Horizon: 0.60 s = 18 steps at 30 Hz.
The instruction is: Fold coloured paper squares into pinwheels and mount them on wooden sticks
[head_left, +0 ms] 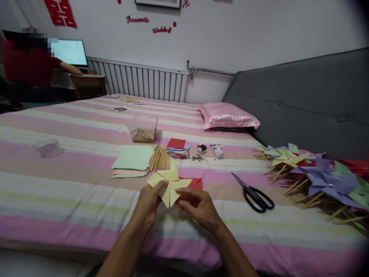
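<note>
A pale yellow paper pinwheel [172, 185], cut and folded into pointed blades, is held above the near part of the bed. My left hand [150, 202] is closed on its left side, with the thumb pressed on top and the other fingers mostly hidden beneath. At the lower right blade, my right hand [198, 206] has its fingers curled in, the index fingertip on the paper's edge. A piece of red paper [196, 183] shows behind the pinwheel, partly covered by it. Scissors [253, 195] with dark handles lie to the right of my right hand.
Beyond my hands lie green paper sheets [134, 157], wooden sticks [159, 157], a stack of small coloured papers [177, 147], small metal pieces [198, 157] and a clear box [144, 129]. Finished pinwheels [331, 182] pile up at right. A person [31, 65] sits at a monitor.
</note>
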{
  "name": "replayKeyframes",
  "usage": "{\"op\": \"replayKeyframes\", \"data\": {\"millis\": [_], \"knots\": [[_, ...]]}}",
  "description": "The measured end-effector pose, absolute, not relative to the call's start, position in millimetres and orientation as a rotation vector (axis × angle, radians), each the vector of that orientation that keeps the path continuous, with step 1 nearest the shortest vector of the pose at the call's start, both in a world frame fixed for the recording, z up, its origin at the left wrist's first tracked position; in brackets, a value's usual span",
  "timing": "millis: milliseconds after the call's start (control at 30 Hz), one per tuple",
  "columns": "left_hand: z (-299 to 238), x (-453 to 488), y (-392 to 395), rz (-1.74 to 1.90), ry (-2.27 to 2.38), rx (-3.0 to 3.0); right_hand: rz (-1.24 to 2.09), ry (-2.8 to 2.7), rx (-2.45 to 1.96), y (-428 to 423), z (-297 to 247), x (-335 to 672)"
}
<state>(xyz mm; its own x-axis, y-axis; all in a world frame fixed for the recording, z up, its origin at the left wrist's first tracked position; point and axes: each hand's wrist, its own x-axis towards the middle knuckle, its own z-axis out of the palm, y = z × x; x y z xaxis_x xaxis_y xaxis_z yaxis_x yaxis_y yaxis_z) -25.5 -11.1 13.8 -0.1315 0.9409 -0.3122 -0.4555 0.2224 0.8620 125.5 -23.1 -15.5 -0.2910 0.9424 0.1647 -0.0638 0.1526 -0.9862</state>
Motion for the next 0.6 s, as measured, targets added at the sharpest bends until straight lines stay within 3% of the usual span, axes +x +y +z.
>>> {"op": "replayKeyframes", "data": {"millis": [600], "knots": [[4.7,-10.2,-16.4,1.322,1.202,0.819,1.239,-1.193,-0.945,-16.6,-19.4,116.3]]}}
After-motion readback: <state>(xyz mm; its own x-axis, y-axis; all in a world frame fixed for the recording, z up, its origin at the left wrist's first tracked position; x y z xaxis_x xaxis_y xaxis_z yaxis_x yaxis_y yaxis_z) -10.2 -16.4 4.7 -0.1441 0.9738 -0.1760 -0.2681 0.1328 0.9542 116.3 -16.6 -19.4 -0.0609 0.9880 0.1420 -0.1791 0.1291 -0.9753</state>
